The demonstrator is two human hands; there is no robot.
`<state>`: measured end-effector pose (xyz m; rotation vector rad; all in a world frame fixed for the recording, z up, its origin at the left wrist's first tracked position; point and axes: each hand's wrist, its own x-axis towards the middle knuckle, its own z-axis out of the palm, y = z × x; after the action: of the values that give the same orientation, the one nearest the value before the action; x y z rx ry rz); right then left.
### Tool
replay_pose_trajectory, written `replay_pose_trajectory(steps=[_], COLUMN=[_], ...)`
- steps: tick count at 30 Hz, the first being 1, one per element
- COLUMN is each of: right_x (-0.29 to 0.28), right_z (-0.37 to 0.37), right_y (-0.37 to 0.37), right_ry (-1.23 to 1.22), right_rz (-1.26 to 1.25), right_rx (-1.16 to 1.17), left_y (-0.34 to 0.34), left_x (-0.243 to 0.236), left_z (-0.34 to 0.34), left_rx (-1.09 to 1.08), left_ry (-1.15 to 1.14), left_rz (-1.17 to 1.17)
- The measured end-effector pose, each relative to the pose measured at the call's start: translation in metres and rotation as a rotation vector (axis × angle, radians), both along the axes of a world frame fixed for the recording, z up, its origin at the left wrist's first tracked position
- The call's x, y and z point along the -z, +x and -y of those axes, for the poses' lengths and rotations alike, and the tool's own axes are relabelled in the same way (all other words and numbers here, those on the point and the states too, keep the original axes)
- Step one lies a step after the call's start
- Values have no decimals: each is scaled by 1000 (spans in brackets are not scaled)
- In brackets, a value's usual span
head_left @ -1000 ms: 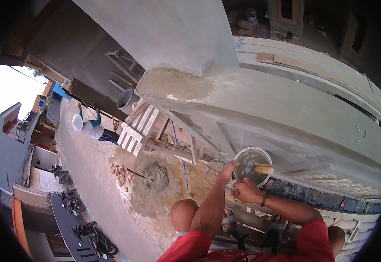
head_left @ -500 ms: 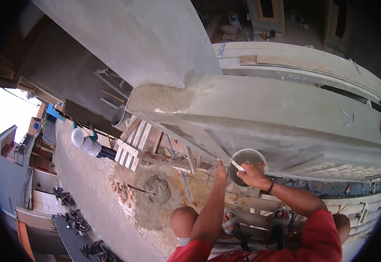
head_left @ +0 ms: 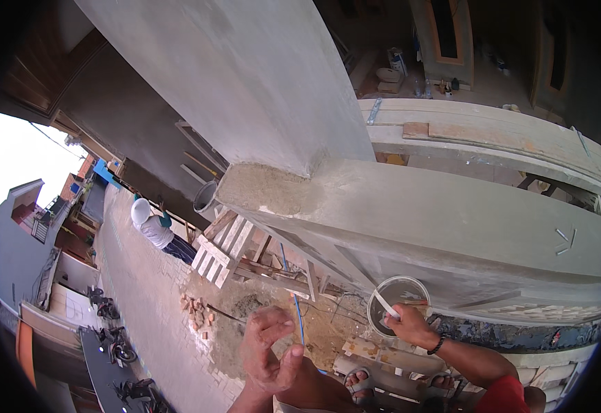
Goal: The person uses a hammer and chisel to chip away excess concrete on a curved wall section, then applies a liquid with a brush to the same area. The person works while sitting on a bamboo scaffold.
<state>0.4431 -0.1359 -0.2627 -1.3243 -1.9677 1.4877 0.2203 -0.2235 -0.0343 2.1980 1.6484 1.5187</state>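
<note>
My right hand (head_left: 410, 327) is closed around a narrow white strip (head_left: 385, 303) that crosses the mouth of a round bucket (head_left: 421, 285). Whether the strip is the bucket's handle or a separate tool, I cannot tell. Grey, wet-looking contents show inside the bucket, which stands against the plastered low wall (head_left: 452, 255). My left hand (head_left: 269, 351) is raised nearer to me, left of the bucket. Its fingers are bent and apart from the thumb, with nothing between them.
A grey pillar (head_left: 238, 82) rises from the wall's left end. Two small pale sticks (head_left: 567, 242) lie on the wall top. Below are wooden planks (head_left: 390, 354), a slatted wooden frame (head_left: 221, 258), broken bricks (head_left: 196, 313) and a mortar heap (head_left: 249, 301). Farther off stand a person in a white hat (head_left: 156, 230) and parked motorcycles (head_left: 116, 347).
My left hand has left the bucket's side and come up toward me, fingers apart. My right hand stays at the bucket, still gripping the white strip. The whole view has shifted.
</note>
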Motion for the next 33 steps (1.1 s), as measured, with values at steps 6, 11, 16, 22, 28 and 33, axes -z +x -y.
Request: replay_pose_trajectory(steps=[6,11,16,22,28,33], right_x=[-17,-20,-13,-18,-29,-47], right_z=[1,2,4,1,3,16], right_y=[11,15,15,9,-6,5], right_ry=[-204,-126,-107,-86,178,-32], right_rz=[2,-37,-24,77,-248,-41], right_rx=[-14,-22,-17,5,138,-10], left_y=[-41,-61,-63,-41,36,49], left_x=[28,56,57,2,-41,-13], left_z=[34,31,17,-24,-127,-201], left_rx=[-405,-402,-286,39,416,351], left_ry=[18,-67,-148,-187,-249,-532], left_rz=[179,145,128,-281,-513,-611])
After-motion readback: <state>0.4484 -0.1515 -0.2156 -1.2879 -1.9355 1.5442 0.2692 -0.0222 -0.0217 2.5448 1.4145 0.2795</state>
